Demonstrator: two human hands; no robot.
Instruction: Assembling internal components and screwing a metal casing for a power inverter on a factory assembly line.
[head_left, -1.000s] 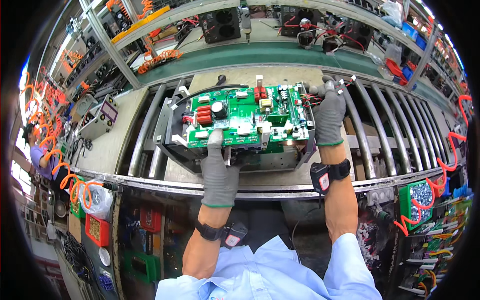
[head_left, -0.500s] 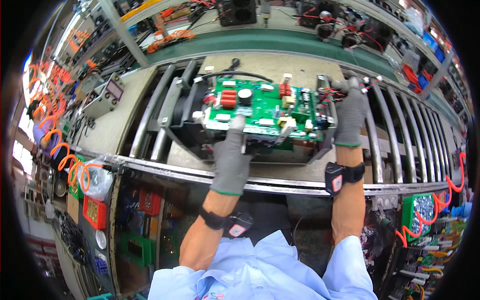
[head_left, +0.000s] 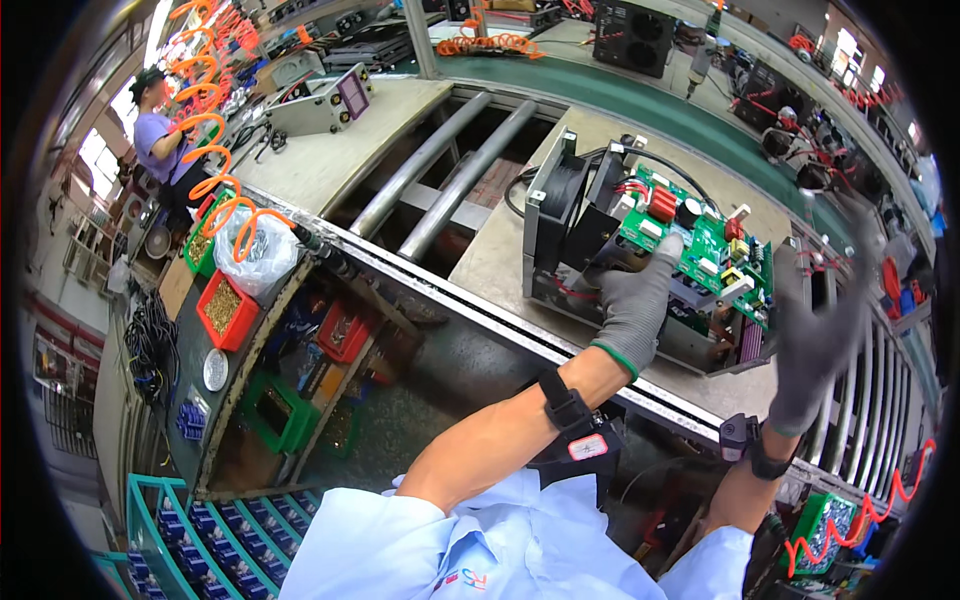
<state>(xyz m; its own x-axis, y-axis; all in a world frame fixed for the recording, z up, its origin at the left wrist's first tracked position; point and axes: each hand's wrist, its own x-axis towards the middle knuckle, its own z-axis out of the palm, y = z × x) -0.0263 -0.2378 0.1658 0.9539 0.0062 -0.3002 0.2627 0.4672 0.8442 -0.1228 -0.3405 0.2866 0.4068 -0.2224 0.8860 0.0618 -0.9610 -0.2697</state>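
A green circuit board [head_left: 690, 232] with red, white and yellow parts sits tilted in an open metal chassis [head_left: 545, 225] that has a black fan at its left end. My left hand [head_left: 640, 300], in a grey glove, is closed on the board's near edge. One fingertip rests on top of it; the other fingers are partly hidden below. Beyond the board's right end, my gloved right hand [head_left: 815, 340] is raised and smeared by motion. Its thumb and fingers look spread, with nothing visible between them. A black cable [head_left: 665, 160] curves behind the board.
The chassis stands on a pale board [head_left: 490, 265] over a roller conveyor [head_left: 470, 180]. Left are a metal case [head_left: 320, 105], a red bin of screws [head_left: 226, 308], a plastic bag [head_left: 258, 250] and an orange coiled hose [head_left: 208, 155]. A person [head_left: 160, 135] stands at far left.
The view has swung left, so the chassis appears farther right. My right hand has come away from the wires at the board's right end. My left hand stays on the near edge.
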